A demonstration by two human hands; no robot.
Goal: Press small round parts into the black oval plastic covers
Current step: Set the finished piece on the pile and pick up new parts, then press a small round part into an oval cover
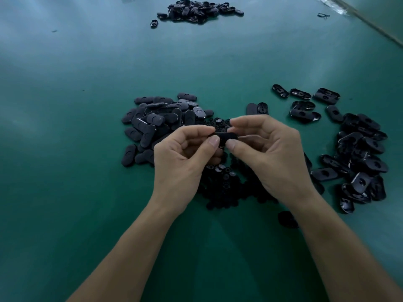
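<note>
Head view. Both hands are raised above the green table, near the middle of the scene.

Left hand: thumb and forefinger pinch the left end of one black oval cover; the other fingers are curled in.

Right hand: thumb and forefinger pinch the right end of the same cover, fingers bent.

The cover lies level between the two hands, clear of the table. I cannot tell whether a round part sits in it.

Round parts: a dark heap on the table directly below the hands, partly hidden by them.

Left pile: covers, mostly smooth side up, touching the heap's far-left edge.

Right pile: covers, many hollow side up, right of the right hand; a few loose ones lie beyond it.

Far pile: more black covers at the table's far edge, well apart from the rest.
</note>
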